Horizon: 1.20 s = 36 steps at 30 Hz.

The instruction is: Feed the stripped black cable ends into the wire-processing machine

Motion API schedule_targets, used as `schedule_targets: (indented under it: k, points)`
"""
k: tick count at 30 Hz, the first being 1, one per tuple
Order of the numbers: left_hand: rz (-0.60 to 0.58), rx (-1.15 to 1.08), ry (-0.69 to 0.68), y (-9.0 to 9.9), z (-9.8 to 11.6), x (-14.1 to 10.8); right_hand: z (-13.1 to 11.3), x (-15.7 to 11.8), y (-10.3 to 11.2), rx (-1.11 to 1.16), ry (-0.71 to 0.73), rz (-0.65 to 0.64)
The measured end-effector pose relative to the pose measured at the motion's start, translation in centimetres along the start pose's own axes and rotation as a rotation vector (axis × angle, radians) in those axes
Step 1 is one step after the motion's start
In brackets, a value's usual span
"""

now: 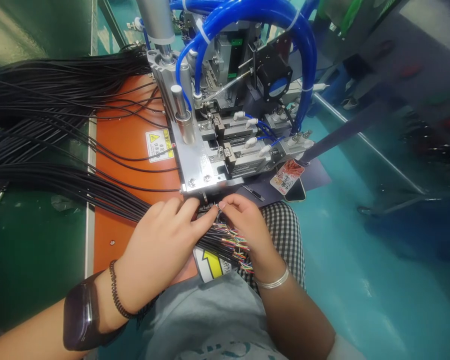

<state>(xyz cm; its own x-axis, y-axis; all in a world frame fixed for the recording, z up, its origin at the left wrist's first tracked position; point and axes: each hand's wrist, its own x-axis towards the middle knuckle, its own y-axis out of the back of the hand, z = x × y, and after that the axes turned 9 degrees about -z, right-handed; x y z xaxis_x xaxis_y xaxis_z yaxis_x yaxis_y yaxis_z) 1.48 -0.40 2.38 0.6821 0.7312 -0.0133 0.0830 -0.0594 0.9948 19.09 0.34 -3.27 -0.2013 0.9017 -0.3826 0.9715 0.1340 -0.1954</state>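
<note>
My left hand lies over a bundle of black cables, its fingers curled and its thumb pressed toward the machine's front edge. It grips a black cable there, mostly hidden under the fingers. My right hand meets the left thumb tip and pinches a small wire end between thumb and forefinger; its detail is too small to make out. Thin coloured wires fan out from the stripped cable ends below, between my hands. Just beyond my fingers stands a metal machine with clamps and cylinders.
Loose black cables cover the left side and cross the orange machine top. Blue air hoses arch overhead. A phone with a card on it and a dark slim tool lie to the right of the machine.
</note>
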Motion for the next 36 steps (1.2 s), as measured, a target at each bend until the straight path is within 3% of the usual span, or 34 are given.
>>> schedule_targets:
  k: [5, 10, 15, 22, 27, 36]
  points:
    - [-0.036, -0.019, -0.003, 0.2, 0.0, 0.2, 0.3, 0.2, 0.1, 0.167, 0.008, -0.024]
    - [0.052, -0.069, -0.025, -0.3, -0.8, -1.0, -0.3, 0.2, 0.4, 0.258, -0.026, -0.105]
    - [0.065, -0.069, 0.002, -0.4, -1.3, -2.0, -0.9, 0.5, 0.4, 0.184, 0.002, -0.017]
    - [0.165, -0.006, -0.026, -0.1, -1.2, -1.8, -1.1, 0.4, 0.3, 0.146, 0.009, -0.066]
    - [0.078, 0.001, -0.008, 0.2, -0.6, -2.1, -0.2, 0.6, 0.7, -0.081, 0.029, -0.038]
    - [0.003, 0.026, 0.052, 0.5, 0.9, -2.7, 0.0, 1.0, 0.5, -0.113, 0.001, -0.072]
